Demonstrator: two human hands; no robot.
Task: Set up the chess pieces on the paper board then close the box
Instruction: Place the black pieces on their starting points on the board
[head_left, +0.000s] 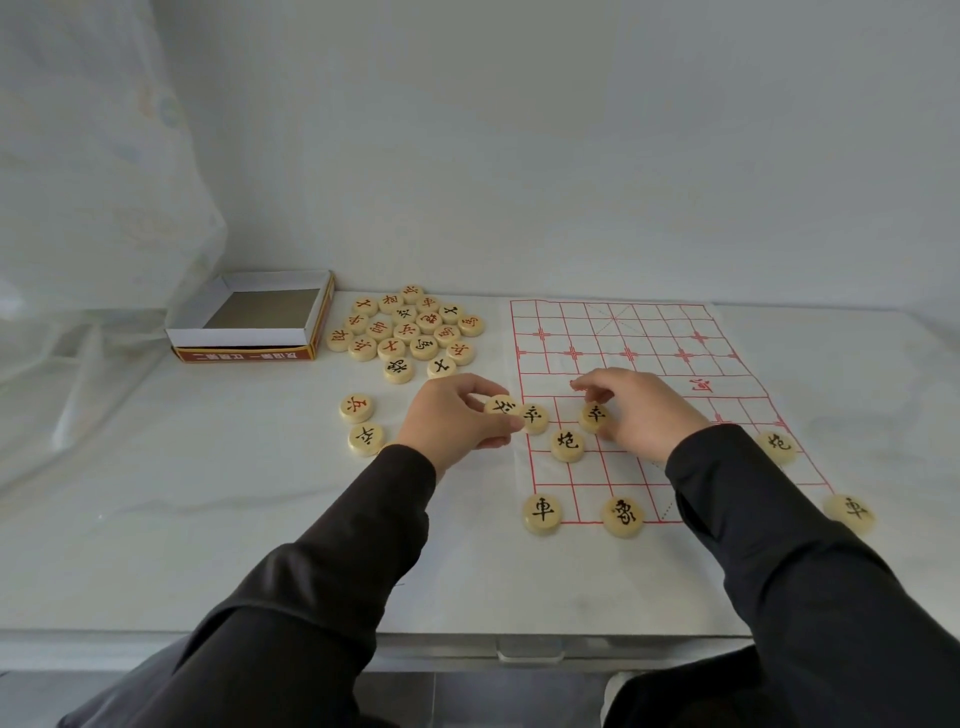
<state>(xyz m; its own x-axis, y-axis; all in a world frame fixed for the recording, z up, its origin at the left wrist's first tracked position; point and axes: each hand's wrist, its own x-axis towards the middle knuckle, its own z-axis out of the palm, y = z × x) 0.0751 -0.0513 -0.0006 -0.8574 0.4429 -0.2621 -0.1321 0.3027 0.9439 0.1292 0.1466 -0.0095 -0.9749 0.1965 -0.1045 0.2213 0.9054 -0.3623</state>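
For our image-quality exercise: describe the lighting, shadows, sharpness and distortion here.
Head view: soft, even light; faint shadows beside the loose pieces; no glare on the paper board; characters there read sharply; the far-right piece looks slightly stretched by the wide-angle lens.

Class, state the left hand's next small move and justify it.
Probably set its piece on a free crossing of the board: the left hand pinches it at the board's left edge beside a placed piece, while the right hand pinches a second piece.
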